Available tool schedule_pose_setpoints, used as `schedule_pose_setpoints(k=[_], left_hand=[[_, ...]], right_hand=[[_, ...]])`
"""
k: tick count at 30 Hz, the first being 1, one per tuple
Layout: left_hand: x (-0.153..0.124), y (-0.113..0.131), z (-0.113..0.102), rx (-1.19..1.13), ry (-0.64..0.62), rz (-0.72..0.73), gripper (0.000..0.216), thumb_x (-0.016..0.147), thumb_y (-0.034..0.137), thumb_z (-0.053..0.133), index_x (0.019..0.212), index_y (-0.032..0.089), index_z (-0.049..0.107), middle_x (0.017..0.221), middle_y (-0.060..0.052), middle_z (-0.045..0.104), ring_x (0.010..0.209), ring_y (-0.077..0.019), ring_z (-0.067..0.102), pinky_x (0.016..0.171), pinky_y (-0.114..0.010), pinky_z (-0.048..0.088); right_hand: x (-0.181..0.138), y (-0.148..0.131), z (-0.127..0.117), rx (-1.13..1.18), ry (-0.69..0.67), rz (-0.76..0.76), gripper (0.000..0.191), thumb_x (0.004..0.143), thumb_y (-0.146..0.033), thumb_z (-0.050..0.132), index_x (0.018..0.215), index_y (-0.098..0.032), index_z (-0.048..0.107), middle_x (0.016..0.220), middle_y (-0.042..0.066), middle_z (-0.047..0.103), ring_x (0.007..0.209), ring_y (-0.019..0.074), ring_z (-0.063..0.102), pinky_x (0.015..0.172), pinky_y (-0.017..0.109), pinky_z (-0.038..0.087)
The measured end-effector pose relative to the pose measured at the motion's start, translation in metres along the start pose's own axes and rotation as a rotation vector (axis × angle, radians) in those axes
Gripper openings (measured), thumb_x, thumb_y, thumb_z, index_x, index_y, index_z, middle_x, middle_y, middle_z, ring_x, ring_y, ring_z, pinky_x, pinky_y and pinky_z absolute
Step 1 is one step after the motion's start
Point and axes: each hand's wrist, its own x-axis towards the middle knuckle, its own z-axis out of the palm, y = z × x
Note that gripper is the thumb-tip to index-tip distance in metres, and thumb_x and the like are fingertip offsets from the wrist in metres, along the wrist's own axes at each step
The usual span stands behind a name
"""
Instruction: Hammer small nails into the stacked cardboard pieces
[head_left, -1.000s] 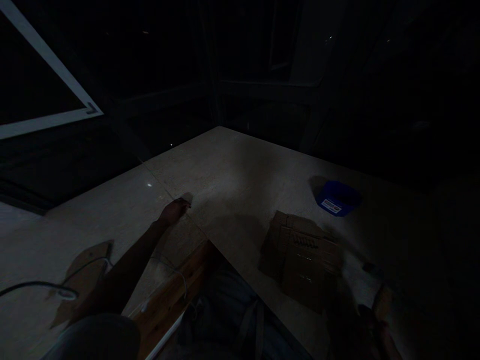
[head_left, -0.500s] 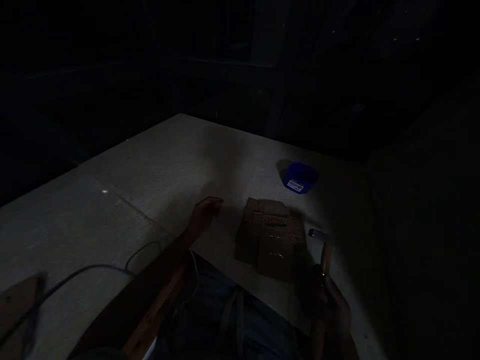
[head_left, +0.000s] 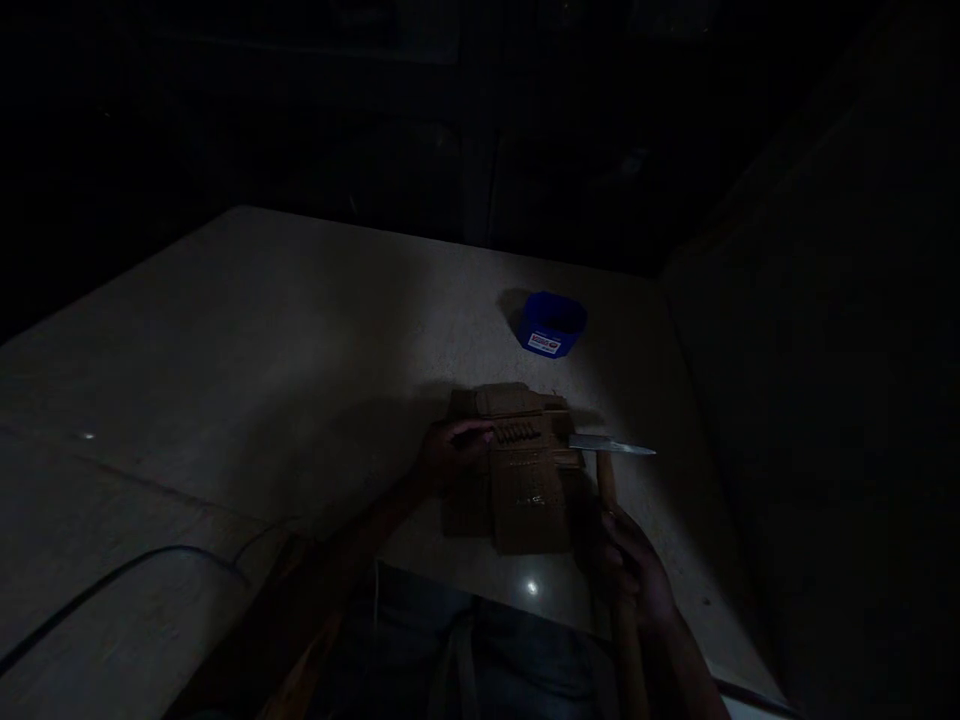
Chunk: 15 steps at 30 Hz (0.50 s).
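In the dim head view, a flattened piece of cardboard [head_left: 532, 520] lies on the pale table in front of me. A row of small dark, thin pieces [head_left: 517, 433], perhaps nails or screws, runs across its upper part; shiny bits show below them. My left hand [head_left: 454, 452] reaches in from the left, fingers drawn together at the left end of that row. Whatever is between the fingertips is too dark to make out. On the right, my right hand [head_left: 634, 565] is wrapped round the wooden handle of a hammer [head_left: 611, 445], its metal head raised beside the cardboard.
A blue plastic tub [head_left: 551, 325] with a white label stands beyond the cardboard. A dark cable [head_left: 135, 570] curves over the table [head_left: 315, 300] at left. A dark wall or panel [head_left: 795, 400] borders the right side.
My left hand has moved right, from the bare table onto the cardboard by the row of pieces. The hammer's head has turned in my right hand. The view has shifted.
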Motion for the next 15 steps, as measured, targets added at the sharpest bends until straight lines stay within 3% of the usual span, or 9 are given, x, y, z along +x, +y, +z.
schedule_pose_setpoints(k=[7,15], left_hand=[[0.003,-0.021,0.0,0.03,-0.038,0.007,0.022,0.08,0.04,0.07,0.091,0.025,0.08,0.092,-0.002,0.08,0.087,-0.0205,0.075,0.083,-0.03,0.06],[0.007,-0.023,0.002,-0.005,-0.121,0.06,0.024,0.083,0.039,0.067,0.094,0.023,0.081,0.095,-0.003,0.08,0.089,-0.0211,0.075,0.085,-0.031,0.06]], right_hand=[[0.002,0.007,-0.008,0.022,0.066,0.048,0.051,0.068,-0.045,0.088,0.077,-0.023,0.043,0.048,-0.015,0.034,0.034,-0.0013,0.009,0.027,0.008,0.017],[0.004,0.011,-0.016,-0.018,0.05,-0.008,0.045,0.073,-0.042,0.085,0.076,-0.022,0.044,0.05,-0.013,0.04,0.034,-0.0012,0.01,0.025,0.008,0.018]])
